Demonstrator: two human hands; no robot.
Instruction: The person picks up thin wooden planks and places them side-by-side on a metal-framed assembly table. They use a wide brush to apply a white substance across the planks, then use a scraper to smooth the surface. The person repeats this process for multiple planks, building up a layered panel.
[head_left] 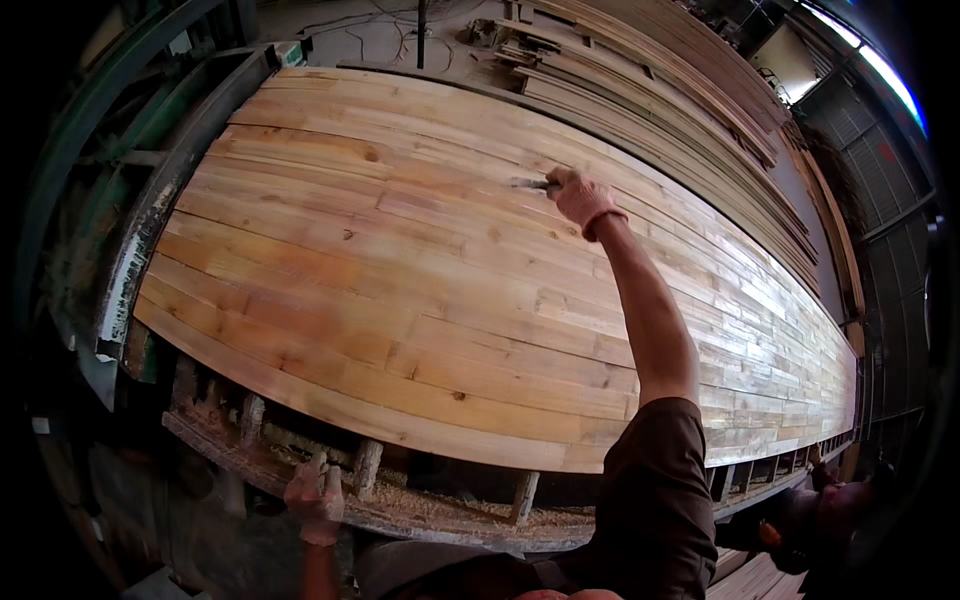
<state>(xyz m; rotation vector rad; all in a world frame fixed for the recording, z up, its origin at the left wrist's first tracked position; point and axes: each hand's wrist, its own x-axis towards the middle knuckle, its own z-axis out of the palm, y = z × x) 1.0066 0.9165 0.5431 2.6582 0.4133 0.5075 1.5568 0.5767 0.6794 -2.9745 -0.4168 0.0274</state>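
Observation:
A wide panel of joined wooden strips (400, 260) fills the middle, its knots and seams visible and its right part shiny. My right hand (582, 200), in a pinkish knit glove, reaches over the far half of it. Its fingers are wrapped round the dark handle of a small scraper (530, 184), whose flat greyish end points left over the wood; motion blur hides its exact shape. Below the panel's near edge, my left hand (315, 503), also gloved, is beside the worn ledge (430, 515). Its fingers are dim and smeared, so whether it holds anything is unclear.
Short posts (367, 470) and sawdust line the ledge under the near edge. A dark metal frame (150, 230) borders the left end. Long boards (660, 110) lie stacked beyond the far edge. Another person (840, 510) is at the lower right, close to the panel.

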